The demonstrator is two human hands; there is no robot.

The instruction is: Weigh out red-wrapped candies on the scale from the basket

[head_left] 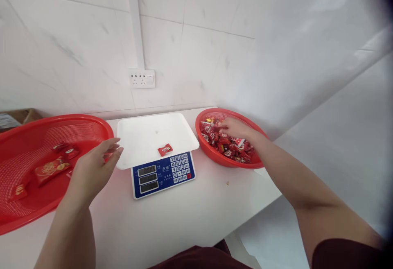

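My left hand (96, 166) is open, with its thumb apart from the fingers, at the left edge of the white weighing tray (144, 129). It seems to hold nothing. One red wrapped candy (165, 150) lies near the tray's front edge. The tray sits on a blue digital scale (164, 175) with a keypad and lit-grey displays. My right hand (235, 129) reaches into the round red basket (211, 156) on the right. Its fingers are drawn together among many small wrapped candies (225, 144); whatever lies between the fingertips is too small to make out.
A larger red mesh basket (89, 127) on the left holds a red packet (51, 170) and several smaller wrapped pieces. A cardboard box (21, 117) stands behind it. A tiny crumb (227, 183) lies on the white table (196, 215). A socket (142, 78) is on the tiled wall.
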